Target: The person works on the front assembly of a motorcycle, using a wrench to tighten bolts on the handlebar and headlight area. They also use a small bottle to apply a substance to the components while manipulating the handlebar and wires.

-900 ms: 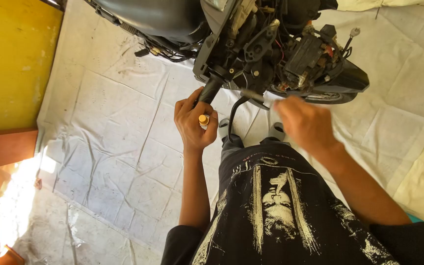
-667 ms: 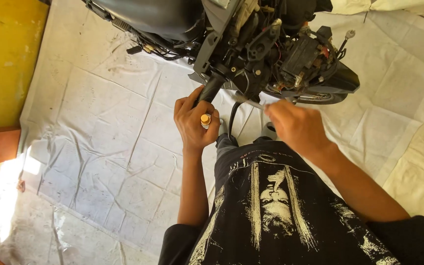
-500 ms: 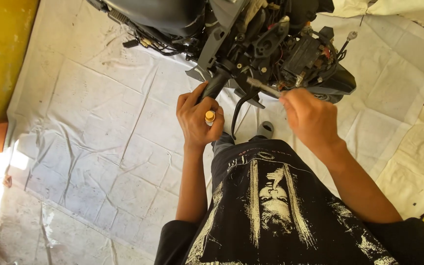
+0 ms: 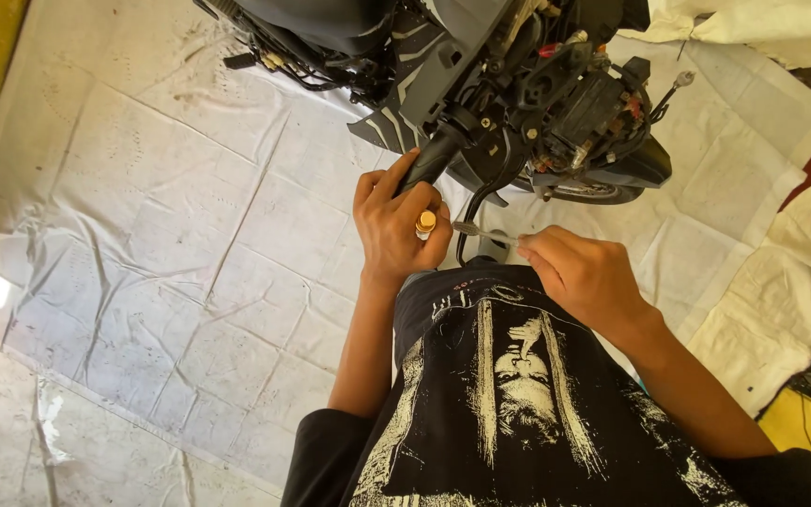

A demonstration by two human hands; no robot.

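Shifted since the earlier frame: right hand (image 4: 586, 274) is drawn down and back from the motorcycle (image 4: 527, 103), and a slim metal tool (image 4: 481, 230) is now pointed toward the handlebar end. Left hand (image 4: 394, 225): fingers are clamped round the black handlebar grip (image 4: 432, 160), beside a small brass-coloured end cap (image 4: 425, 222). Right hand: fingers are pinched together on the tool's near end. Grip: judged rubbery, firm and non-slip, best held round its middle. Tool: judged light, stiff and thin, best held near the handle. Ground: covered by a creased white sheet (image 4: 161, 216).
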